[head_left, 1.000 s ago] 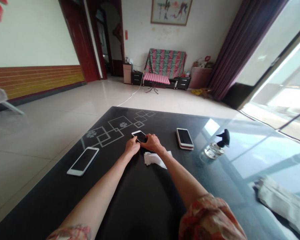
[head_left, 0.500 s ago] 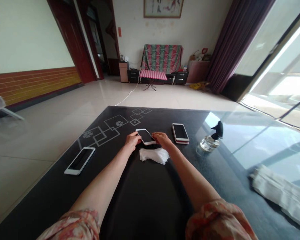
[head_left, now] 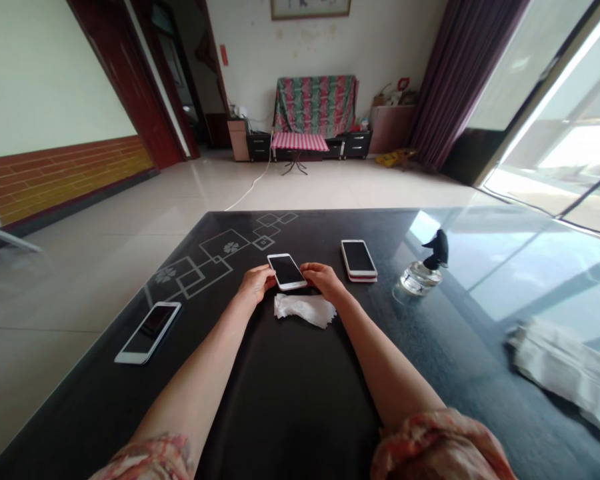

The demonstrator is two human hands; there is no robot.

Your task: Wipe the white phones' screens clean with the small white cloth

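Observation:
A white smartphone with a dark screen facing up is between my two hands, low over the table or resting on it; I cannot tell which. Closed fingers of my left hand grip its left edge. On the opposite edge, my right hand holds it with thumb and fingers bent. Just nearer to me lies a crumpled white tissue. To the right of my right hand, another white phone lies on a flat pinkish thing, perhaps a second phone. A third white phone lies at the left.
The glossy black table has a pattern of squares at its far left. A clear spray bottle with a black nozzle stands at the right. A folded greyish cloth lies near the right side. Beyond is a small pink-striped table.
The phone in my hands has turned slightly and sits straighter, its screen more fully visible. My left hand has shifted a little lower along its edge. The whole view has moved slightly.

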